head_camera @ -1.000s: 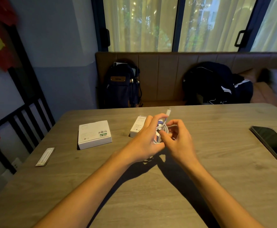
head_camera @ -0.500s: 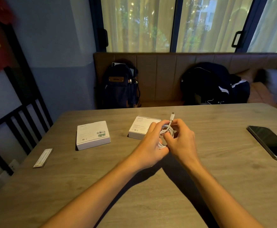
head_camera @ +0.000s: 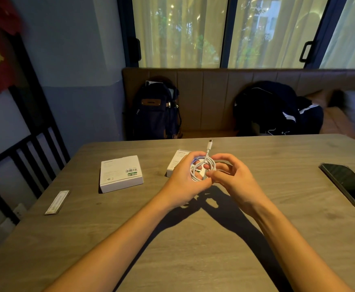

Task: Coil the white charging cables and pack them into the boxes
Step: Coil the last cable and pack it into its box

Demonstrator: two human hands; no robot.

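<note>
Here the left hand (head_camera: 185,178) cups a small coil of white cable (head_camera: 201,168), fingers curled round the loops, while the right hand (head_camera: 233,178) pinches the coil's near side with thumb and fingertips, its other fingers loosely spread. Both are raised a little above the middle of the table (head_camera: 193,239), and one plug end (head_camera: 209,144) sticks straight up out of the coil, not yet tucked in.

To finish this step well, I would keep the left hand's grip steady on the loops so they cannot spring apart, lay that free end along the curve without kinking it at the plug, and keep the coil small enough for a box.

Just behind the left hand lies a white box (head_camera: 177,162), partly hidden. A second white box (head_camera: 120,173) sits closed towards the left edge, bearing a barcode and a green strip; its print is too small to read. Nearer the left edge lies a narrow label slip (head_camera: 57,202), also unreadable. A dark phone (head_camera: 349,184) rests by the right edge.
</note>
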